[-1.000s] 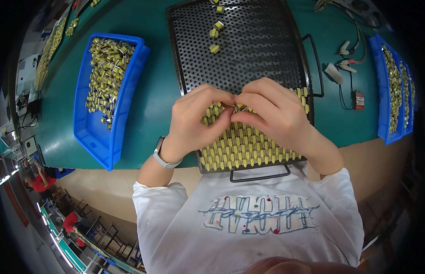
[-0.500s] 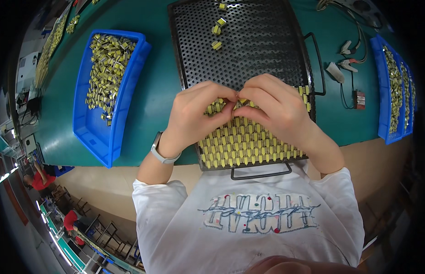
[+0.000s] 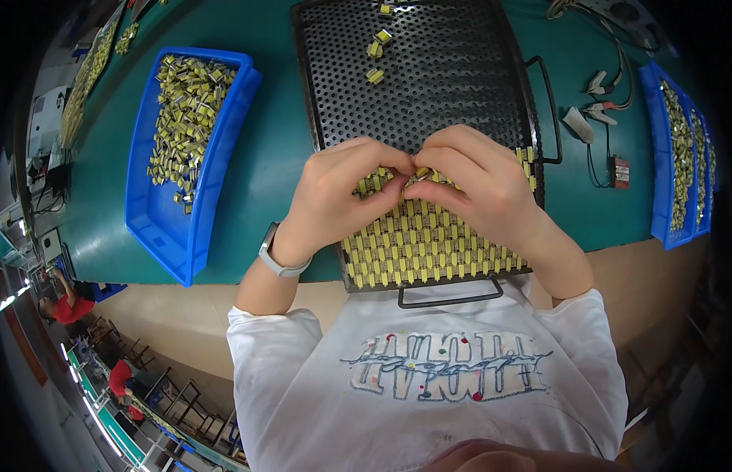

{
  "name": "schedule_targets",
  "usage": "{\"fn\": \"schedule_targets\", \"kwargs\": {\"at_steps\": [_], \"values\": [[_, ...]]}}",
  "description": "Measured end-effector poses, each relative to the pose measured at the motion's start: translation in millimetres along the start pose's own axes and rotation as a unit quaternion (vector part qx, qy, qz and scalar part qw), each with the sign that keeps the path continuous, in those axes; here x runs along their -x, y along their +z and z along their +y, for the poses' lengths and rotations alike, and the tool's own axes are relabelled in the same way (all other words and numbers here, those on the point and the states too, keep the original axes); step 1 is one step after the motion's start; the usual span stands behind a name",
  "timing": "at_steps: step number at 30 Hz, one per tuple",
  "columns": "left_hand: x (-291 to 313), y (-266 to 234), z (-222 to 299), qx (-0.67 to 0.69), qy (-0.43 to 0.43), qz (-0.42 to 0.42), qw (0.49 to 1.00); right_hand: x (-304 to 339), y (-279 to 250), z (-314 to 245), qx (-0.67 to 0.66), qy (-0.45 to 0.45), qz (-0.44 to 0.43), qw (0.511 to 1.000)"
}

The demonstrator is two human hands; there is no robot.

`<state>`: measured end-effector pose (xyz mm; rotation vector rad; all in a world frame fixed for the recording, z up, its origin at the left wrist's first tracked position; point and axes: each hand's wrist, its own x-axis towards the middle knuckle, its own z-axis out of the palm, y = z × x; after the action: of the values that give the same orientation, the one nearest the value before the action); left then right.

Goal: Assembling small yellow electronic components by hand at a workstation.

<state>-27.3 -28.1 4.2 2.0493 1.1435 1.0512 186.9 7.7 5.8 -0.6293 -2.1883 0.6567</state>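
A dark perforated metal tray (image 3: 413, 86) lies in front of me. Its near half holds tight rows of small yellow-taped transformers (image 3: 429, 244). My left hand (image 3: 342, 189) and my right hand (image 3: 480, 181) meet over the far edge of these rows. Thumbs and fingers of both are pinched together around one small transformer (image 3: 420, 175), which shows only in part between the fingertips. Farther up the tray, several loose transformers (image 3: 375, 76) lie scattered on the holes. A grey band circles my left wrist.
On the left, a blue bin (image 3: 165, 228) holds a heap of transformers. More blue bins (image 3: 673, 232) stand at the right edge of the green table (image 3: 283, 157). Clip leads (image 3: 602, 110) lie right of the tray, past its side handle (image 3: 549, 110). People in red work far off at lower left.
My hands stay pinched at nearly the same spot. The fingertips have shifted slightly, and more of the small transformer now shows between them.
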Motion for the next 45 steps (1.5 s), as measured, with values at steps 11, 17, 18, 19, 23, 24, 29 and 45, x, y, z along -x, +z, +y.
{"fn": "schedule_targets", "kwargs": {"at_steps": [11,17,18,19,23,24,29,45], "values": [[0.0,1.9,-1.0,0.003,0.012,-0.002,1.0,-0.3,-1.1,-0.6,0.004,-0.007,0.002,1.0],[-0.2,3.7,-1.8,0.002,0.017,0.009,1.0,0.0,-2.2,0.4,0.003,-0.015,0.003,1.0],[-0.1,4.1,-1.4,0.004,0.014,0.014,1.0,-0.1,-2.3,0.3,0.0,-0.015,0.002,1.0],[-0.2,4.6,-1.0,0.004,0.014,0.014,1.0,0.1,-2.1,0.3,-0.001,-0.015,0.002,1.0],[-0.2,4.0,-0.3,0.01,0.01,0.024,1.0,0.6,-1.5,-0.9,-0.017,-0.005,0.019,1.0],[0.0,3.4,-0.4,0.015,0.005,0.022,1.0,0.9,-1.6,-1.3,-0.028,0.007,0.022,0.999],[1.1,1.7,0.9,0.026,-0.007,0.021,0.999,0.8,-1.7,-0.4,-0.039,0.019,0.023,0.999],[4.5,1.3,-2.2,0.187,-0.139,0.038,0.972,-1.5,-1.4,-1.9,-0.073,0.063,0.014,0.995]]}}
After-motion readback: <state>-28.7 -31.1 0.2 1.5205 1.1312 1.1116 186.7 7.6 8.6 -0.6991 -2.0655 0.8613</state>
